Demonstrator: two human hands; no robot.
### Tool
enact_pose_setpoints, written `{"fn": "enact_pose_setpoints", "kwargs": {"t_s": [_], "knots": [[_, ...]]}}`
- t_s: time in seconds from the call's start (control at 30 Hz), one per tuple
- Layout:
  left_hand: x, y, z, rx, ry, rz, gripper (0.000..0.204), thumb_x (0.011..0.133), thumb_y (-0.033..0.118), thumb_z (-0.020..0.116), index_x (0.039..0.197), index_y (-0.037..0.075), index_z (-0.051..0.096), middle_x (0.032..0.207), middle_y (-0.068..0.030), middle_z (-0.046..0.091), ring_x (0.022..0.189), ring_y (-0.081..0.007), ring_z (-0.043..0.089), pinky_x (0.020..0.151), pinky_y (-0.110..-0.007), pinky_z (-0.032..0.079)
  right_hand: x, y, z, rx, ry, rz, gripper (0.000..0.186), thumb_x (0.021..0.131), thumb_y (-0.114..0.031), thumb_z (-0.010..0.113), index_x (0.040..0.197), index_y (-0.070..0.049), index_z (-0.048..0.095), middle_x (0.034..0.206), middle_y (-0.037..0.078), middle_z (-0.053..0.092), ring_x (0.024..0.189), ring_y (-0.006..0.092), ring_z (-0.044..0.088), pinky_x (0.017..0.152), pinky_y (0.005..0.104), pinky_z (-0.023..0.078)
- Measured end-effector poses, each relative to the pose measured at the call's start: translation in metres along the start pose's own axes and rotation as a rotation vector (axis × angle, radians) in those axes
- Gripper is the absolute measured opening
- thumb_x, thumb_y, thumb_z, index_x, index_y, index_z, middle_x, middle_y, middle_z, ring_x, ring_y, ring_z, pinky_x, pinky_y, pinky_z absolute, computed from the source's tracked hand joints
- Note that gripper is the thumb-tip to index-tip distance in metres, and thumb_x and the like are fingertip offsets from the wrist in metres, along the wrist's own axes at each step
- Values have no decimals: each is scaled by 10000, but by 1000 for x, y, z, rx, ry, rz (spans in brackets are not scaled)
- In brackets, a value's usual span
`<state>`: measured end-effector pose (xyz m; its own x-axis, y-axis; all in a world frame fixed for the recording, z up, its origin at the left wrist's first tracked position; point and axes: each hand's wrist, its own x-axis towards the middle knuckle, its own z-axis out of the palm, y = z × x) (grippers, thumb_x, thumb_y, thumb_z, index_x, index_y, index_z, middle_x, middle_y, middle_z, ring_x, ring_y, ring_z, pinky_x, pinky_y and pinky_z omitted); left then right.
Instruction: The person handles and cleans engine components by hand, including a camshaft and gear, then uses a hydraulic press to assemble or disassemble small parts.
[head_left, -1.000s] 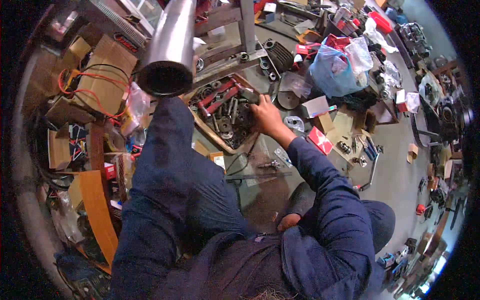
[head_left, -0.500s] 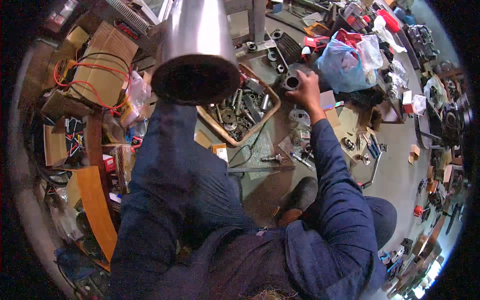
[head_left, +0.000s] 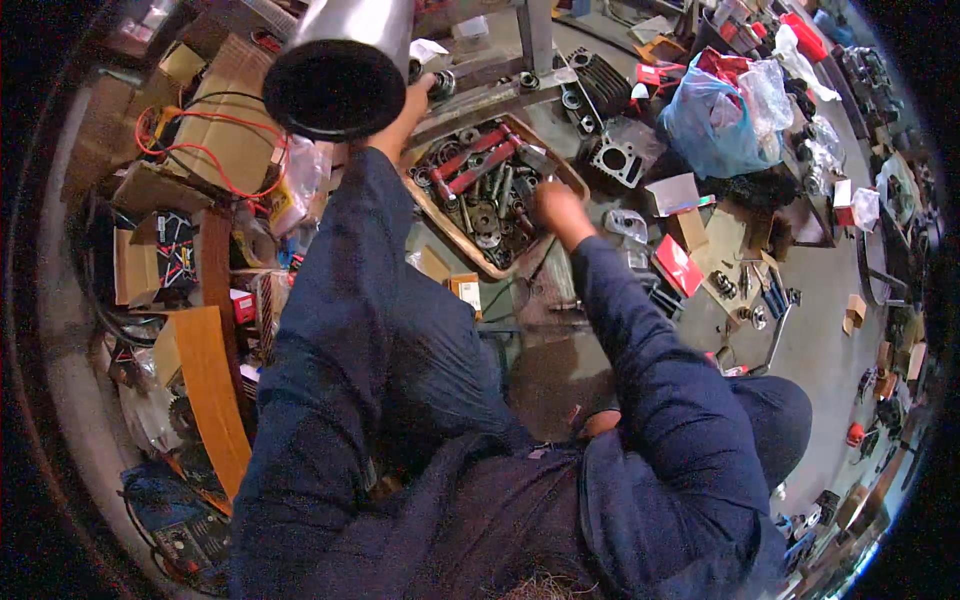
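Observation:
My left hand (head_left: 405, 122) reaches past a large shiny metal cylinder (head_left: 350, 60) with a dark open end, which hides most of its fingers. One visible digit lies close to a round metal part (head_left: 441, 84); whether it touches cannot be told. My right hand (head_left: 562, 212) is closed at the right rim of a wooden-edged tray (head_left: 455, 250), with a small bright tip showing above the fingers. What it holds is too small to make out. In the tray lie gears (head_left: 486, 222), several shafts and a red-handled tool (head_left: 484, 158).
An engine cylinder block (head_left: 614, 160) lies right of the tray, near a finned cylinder (head_left: 603, 88) and a blue plastic bag (head_left: 700, 120). A metal frame (head_left: 535, 40) stands beyond the tray. Left are cardboard boxes (head_left: 225, 115) and an orange cable (head_left: 215, 165).
My right hand has left the grey flanged metal part it held and moved left to the tray. My left hand has come into sight as the shiny cylinder shifted up and left in view.

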<state>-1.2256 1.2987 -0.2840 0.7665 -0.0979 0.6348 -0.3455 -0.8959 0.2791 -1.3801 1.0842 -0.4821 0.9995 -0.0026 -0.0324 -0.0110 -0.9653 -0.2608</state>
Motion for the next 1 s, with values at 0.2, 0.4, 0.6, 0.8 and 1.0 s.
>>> {"fn": "enact_pose_setpoints", "kwargs": {"t_s": [0.2, 0.4, 0.6, 0.8, 1.0], "knots": [[-4, -23, 34, -148, -125, -147, 377, 735, 213, 789, 1028, 10, 664, 932, -130, 707, 833, -260, 668, 772, -365, 506, -10, -12, 20, 145, -53, 138, 204, 870, -132, 530, 940, 4, 666, 952, 212, 688, 883, 365, 689, 733, 450, 566], [-6, 12, 29, -440, -165, -328, 452, 725, 264, 789, 1049, -22, 656, 958, -142, 702, 889, -244, 662, 810, -348, 497, -12, -30, -34, 183, -122, 174, 150, 840, -137, 575, 934, -46, 648, 955, 225, 678, 890, 395, 670, 717, 483, 546], [17, 34, -12, -386, -485, -251, 448, 719, 230, 782, 1086, 2, 660, 983, -158, 693, 908, -235, 663, 815, -344, 507, 29, -62, -91, 911, 157, 126, 397, 942, -378, 528, 1127, -36, 609, 972, 225, 668, 883, 345, 677, 727, 433, 546], [-40, 44, 10, -439, -763, 64, 510, 685, 212, 808, 1137, 26, 661, 1044, -156, 699, 957, -253, 665, 831, -360, 506, 46, -88, -88, 2171, -154, 481, 387, 1008, -395, 398, 1161, -74, 552, 1010, 94, 615, 863, 217, 616, 716, 362, 533], [-146, 48, 75, -1090, -85, -1005, 268, 863, 280, 540, 986, 56, 622, 890, -25, 611, 792, -176, 544, 745, -333, 444, 51, -81, -47, 1985, -36, 656, 429, 982, -408, 427, 1094, -47, 629, 949, 78, 650, 818, 218, 626, 714, 368, 512]]}}
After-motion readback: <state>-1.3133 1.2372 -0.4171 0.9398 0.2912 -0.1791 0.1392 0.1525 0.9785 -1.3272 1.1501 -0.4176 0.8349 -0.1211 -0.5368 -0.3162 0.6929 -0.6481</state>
